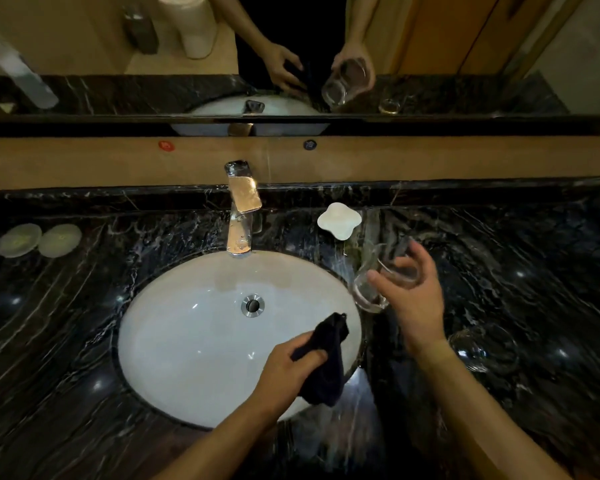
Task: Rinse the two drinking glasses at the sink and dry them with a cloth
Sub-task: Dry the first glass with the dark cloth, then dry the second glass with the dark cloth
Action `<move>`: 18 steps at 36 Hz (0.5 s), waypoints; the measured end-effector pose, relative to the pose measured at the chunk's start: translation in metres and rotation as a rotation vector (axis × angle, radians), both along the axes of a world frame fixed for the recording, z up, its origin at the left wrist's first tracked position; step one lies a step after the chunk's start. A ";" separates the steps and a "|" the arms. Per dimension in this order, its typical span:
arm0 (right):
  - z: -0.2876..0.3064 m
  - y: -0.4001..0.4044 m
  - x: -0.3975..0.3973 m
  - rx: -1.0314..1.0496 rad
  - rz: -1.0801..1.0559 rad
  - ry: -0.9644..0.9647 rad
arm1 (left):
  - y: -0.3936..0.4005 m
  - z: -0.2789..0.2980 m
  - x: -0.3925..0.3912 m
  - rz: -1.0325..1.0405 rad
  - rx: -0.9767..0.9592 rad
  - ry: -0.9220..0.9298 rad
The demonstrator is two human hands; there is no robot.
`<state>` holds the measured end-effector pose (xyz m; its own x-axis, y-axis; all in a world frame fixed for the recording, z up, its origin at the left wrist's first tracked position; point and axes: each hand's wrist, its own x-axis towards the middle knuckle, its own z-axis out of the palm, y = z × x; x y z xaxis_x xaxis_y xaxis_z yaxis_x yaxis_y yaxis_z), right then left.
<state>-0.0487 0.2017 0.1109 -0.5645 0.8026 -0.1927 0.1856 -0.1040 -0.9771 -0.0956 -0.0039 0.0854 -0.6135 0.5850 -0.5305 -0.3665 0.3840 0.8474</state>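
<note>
My right hand (414, 299) grips a clear drinking glass (371, 289), tilted on its side above the counter just right of the white sink (187, 341). My left hand (288, 365) holds a dark cloth (326, 368) over the basin's right front part. The cloth hangs down from my fingers and does not touch the glass. A second clear glass (484, 348) stands on the black marble counter to the right of my right forearm. No water runs from the chrome tap (241, 213).
A white soap dish (339, 220) sits behind the held glass. Two pale round lids (39, 239) lie at the counter's far left. A mirror (291, 53) above the back ledge reflects my hands. The drain (252, 305) is open in the basin's middle.
</note>
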 end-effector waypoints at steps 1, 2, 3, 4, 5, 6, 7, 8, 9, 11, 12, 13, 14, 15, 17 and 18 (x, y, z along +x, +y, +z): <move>-0.006 0.008 0.002 0.090 -0.009 -0.053 | -0.001 -0.005 0.001 0.003 -0.014 0.026; -0.011 0.015 0.003 0.167 -0.016 -0.102 | -0.002 -0.009 0.001 0.004 -0.026 0.058; -0.017 0.021 0.005 0.229 -0.027 -0.144 | -0.002 -0.012 0.001 0.001 -0.032 0.093; -0.023 0.027 0.007 0.279 -0.036 -0.177 | -0.002 -0.015 0.002 -0.017 -0.046 0.142; -0.029 0.033 0.009 0.314 -0.042 -0.204 | -0.002 -0.018 0.002 -0.048 -0.060 0.200; -0.035 0.038 0.012 0.339 -0.047 -0.237 | -0.002 -0.020 0.001 -0.090 -0.082 0.265; -0.039 0.043 0.014 0.356 -0.049 -0.271 | -0.002 -0.023 0.001 -0.137 -0.106 0.318; -0.043 0.047 0.017 0.369 -0.051 -0.312 | -0.002 -0.025 0.002 -0.187 -0.135 0.361; -0.046 0.051 0.019 0.381 -0.050 -0.350 | -0.002 -0.027 0.003 -0.227 -0.161 0.395; -0.051 0.056 0.024 0.414 -0.039 -0.413 | -0.001 -0.030 0.005 -0.279 -0.190 0.449; -0.053 0.057 0.026 0.429 -0.034 -0.435 | 0.000 -0.032 0.006 -0.292 -0.191 0.469; -0.055 0.058 0.028 0.441 -0.035 -0.448 | 0.001 -0.033 0.008 -0.302 -0.190 0.489; -0.057 0.059 0.030 0.440 -0.041 -0.449 | 0.002 -0.035 0.009 -0.312 -0.188 0.506; -0.059 0.059 0.031 0.435 -0.048 -0.443 | 0.002 -0.036 0.010 -0.320 -0.188 0.520; -0.060 0.059 0.033 0.429 -0.053 -0.436 | 0.003 -0.038 0.012 -0.338 -0.189 0.539; -0.060 0.059 0.034 0.429 -0.052 -0.439 | 0.004 -0.039 0.014 -0.352 -0.190 0.553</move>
<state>-0.0149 0.2608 0.0510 -0.4638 0.8844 -0.0519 0.5849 0.2617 -0.7677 -0.0819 0.0000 0.0466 -0.6141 0.7272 -0.3068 0.2751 0.5615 0.7804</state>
